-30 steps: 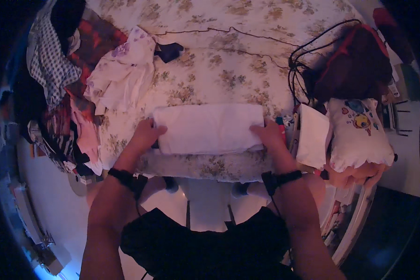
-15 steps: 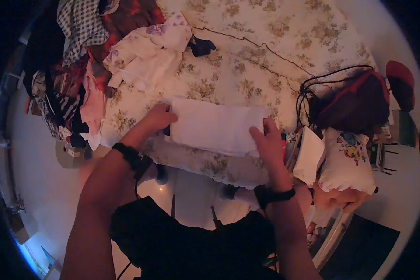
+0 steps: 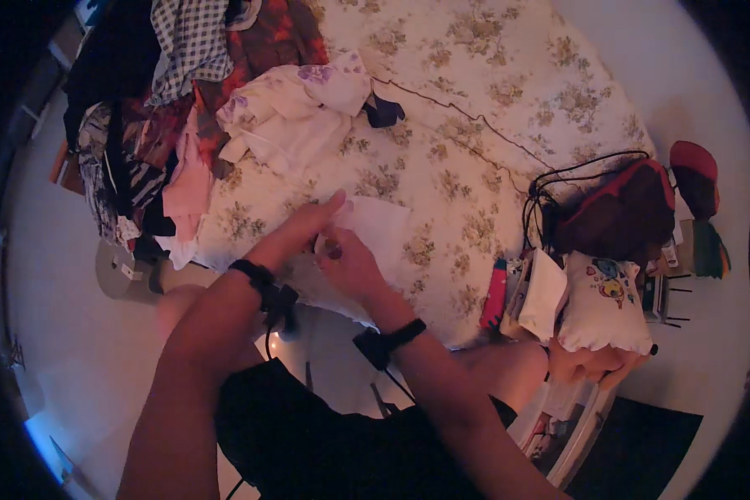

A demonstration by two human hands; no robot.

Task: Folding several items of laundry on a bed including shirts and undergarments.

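A folded white cloth lies near the front edge of the bed, its right part doubled over to the left. My left hand rests at the cloth's left end with its fingers stretched out together. Close beside it, my right hand has curled fingers that pinch the cloth's near left edge. The two hands almost touch, and part of the cloth is hidden under them. Black straps with small devices sit on both of my wrists.
The bed has a flowered cover. A heap of clothes fills its far left, with a white flowered garment beside it. At right lie a dark red drawstring bag, a red cap and a small cushion.
My right hand has moved left across the cloth, carrying its right end over onto the left part. The cloth now covers about half its former width. My left hand has stayed near the left end.
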